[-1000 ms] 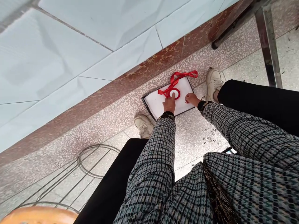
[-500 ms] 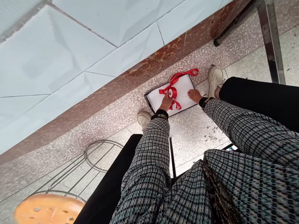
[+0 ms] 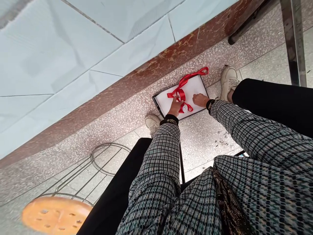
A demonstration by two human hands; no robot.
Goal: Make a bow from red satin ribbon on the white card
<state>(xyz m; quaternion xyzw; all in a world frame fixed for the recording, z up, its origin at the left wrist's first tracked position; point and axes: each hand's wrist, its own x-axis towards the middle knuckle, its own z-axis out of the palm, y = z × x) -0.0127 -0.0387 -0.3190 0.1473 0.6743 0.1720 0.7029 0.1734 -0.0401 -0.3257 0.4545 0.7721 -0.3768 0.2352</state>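
A shallow tray or box lid (image 3: 160,95) with a black rim and white surface lies on the floor between my feet. Red ribbon (image 3: 186,78) runs across it, one end looping past its far edge. My left hand (image 3: 174,107) is closed on a looped part of the ribbon. Just right of those fingers lies a small round white piece (image 3: 185,108) with red ribbon around it. My right hand (image 3: 200,100) hovers over or rests on the tray's right side, fingers pinched together; whatever they hold is too small to make out.
A tiled wall (image 3: 102,52) with a brown marble skirting (image 3: 151,65) runs along the far side. A stool with an orange seat (image 3: 57,213) and wire frame is at lower left. Metal legs (image 3: 292,42) stand at upper right. Small dark scraps (image 3: 223,140) litter the floor.
My right hand has moved left, closer to my left hand. The round white piece now shows more fully beside my left fingers. The view has shifted slightly.
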